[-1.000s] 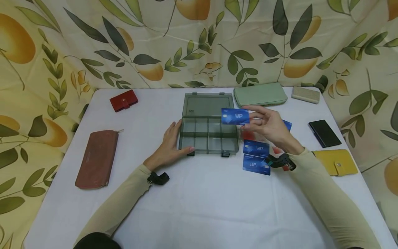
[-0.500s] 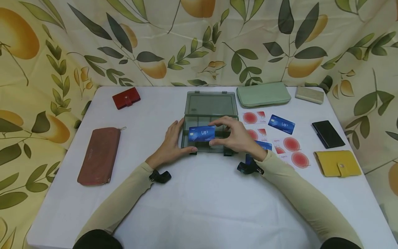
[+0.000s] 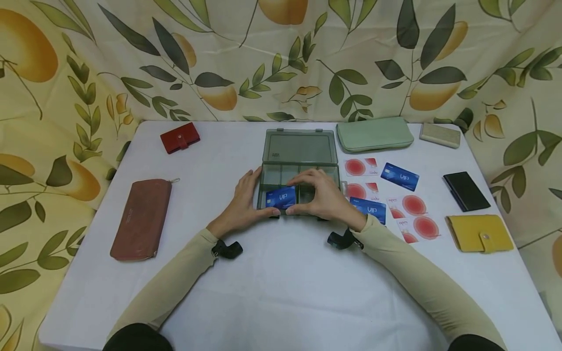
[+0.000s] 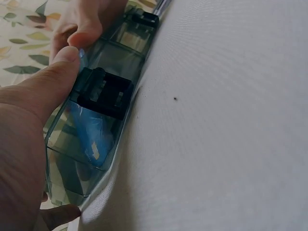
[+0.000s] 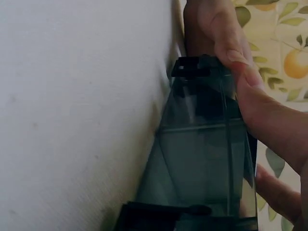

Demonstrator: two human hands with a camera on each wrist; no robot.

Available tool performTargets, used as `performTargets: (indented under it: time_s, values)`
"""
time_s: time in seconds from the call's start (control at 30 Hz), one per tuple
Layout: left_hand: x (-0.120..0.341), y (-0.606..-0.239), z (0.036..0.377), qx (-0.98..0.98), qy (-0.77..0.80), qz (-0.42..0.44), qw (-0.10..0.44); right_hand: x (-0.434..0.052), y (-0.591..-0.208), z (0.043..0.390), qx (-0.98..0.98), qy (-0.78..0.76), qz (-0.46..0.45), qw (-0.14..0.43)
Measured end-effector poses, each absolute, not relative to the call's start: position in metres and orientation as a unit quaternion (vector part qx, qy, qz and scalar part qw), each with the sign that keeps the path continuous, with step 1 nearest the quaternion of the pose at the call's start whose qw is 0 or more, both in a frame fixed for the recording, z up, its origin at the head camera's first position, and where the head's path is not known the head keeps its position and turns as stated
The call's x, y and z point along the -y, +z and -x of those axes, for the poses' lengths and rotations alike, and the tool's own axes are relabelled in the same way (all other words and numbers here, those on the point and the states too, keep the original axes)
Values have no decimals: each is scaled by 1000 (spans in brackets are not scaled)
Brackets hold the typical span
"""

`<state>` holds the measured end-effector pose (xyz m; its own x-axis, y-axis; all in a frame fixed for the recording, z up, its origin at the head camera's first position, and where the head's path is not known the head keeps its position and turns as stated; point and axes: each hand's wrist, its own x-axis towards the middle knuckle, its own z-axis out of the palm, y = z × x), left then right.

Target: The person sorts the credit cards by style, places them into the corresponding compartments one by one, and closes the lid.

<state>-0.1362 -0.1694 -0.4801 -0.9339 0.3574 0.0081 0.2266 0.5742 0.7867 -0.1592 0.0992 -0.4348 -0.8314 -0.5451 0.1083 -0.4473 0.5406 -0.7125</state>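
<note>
In the head view, a translucent grey-green divided box (image 3: 300, 146) stands open, its lid tipped back. My right hand (image 3: 322, 195) pinches a blue VIP card (image 3: 280, 197) by its right edge. Its left part sits tilted within the front left section, as the blue through the wall in the left wrist view (image 4: 91, 132) also shows. My left hand (image 3: 239, 204) rests against the box's left front corner, its thumb (image 4: 53, 84) along the front rim near a black latch (image 4: 106, 94). The right wrist view shows both thumbs close together at the rim; the card is mostly hidden there.
Right of the box lie more blue VIP cards (image 3: 400, 176) and several white cards with red circles (image 3: 413, 204). Around them are a green wallet (image 3: 374, 134), a beige case (image 3: 440, 135), a black holder (image 3: 467, 191) and a yellow wallet (image 3: 480, 233). Left are red (image 3: 180, 138) and brown wallets (image 3: 141, 219).
My right hand has carried the blue card leftward from above the box's right side, then down into the front left section. My left hand has stayed at the box corner.
</note>
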Motion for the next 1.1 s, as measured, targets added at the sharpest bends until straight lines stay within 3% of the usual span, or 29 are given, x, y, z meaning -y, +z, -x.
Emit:
performTargets:
  time_s: [0.33,0.67,0.9,1.1]
  values:
    - [165,-475,133,-888,425,-155,80,-129,-421,166,-879,-372,289,73]
    - [165,-476,131,-889,427,-149,75,-258,-388,196,-951,-264,158,40]
    - [163,-476,129,-887,432,-146,73,-336,-399,207,-964,-232,68,108]
    - [164,-476,129,-885,437,-144,74,-361,-414,212,-964,-210,44,160]
